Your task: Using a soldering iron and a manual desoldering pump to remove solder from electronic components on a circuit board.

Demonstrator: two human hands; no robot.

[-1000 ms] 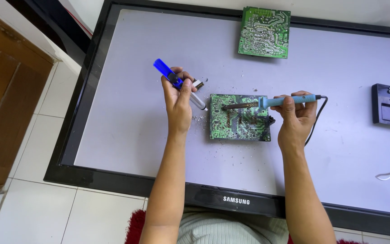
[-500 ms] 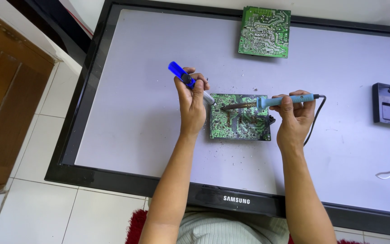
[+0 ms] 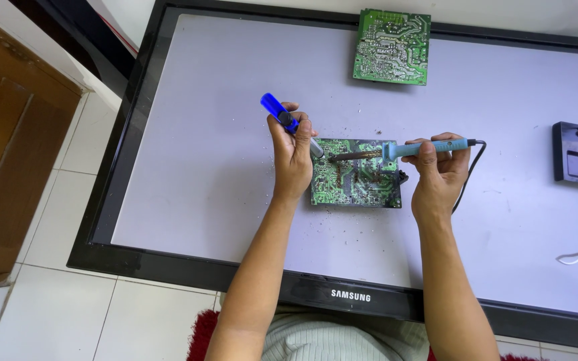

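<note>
The left hand (image 3: 294,155) was closed around a blue suction pump (image 3: 287,122), its tip touching the left edge of the near circuit board (image 3: 356,182). The right hand (image 3: 440,167) gripped a soldering iron (image 3: 403,150), laid across that board's top. A second board (image 3: 391,45) lay well beyond it; a black stand (image 3: 576,162) sat far right of it, all on a flat screen (image 3: 202,134).

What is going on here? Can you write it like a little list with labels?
Left hand: holds a blue desoldering pump, tip down at the board
Right hand: holds a soldering iron, tip over the board
Middle board: green circuit board, lying flat between the hands
Second board: green, at the far edge
Surface: flat-screen television lying face up
Right side: black iron stand
</note>
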